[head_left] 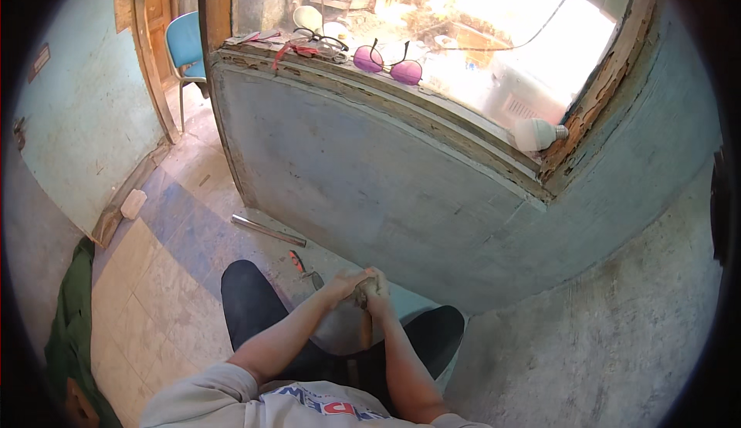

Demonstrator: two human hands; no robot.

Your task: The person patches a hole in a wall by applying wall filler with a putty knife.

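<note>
My two hands meet in front of me, above the gap between my bent knees. My left hand [346, 283] is closed, with its fingers reaching to the top of my right hand [377, 297]. My right hand is closed too. Between them shows a small dark greyish part of a tool, and below it a brown wooden handle [366, 329] points back toward me. The tool's head is mostly covered by my fingers, so its kind is not clear. On the floor just left of my hands lies a hand tool with a red and black handle [296, 260].
A shiny metal tube [268, 230] lies on the floor by the low wall [370, 173]. The window ledge bears pink-tinted glasses [405, 71], dark-framed glasses [328, 42] and a light bulb [535, 134]. Green cloth [71, 328] hangs at left; a blue chair [185, 42] stands beyond the doorway.
</note>
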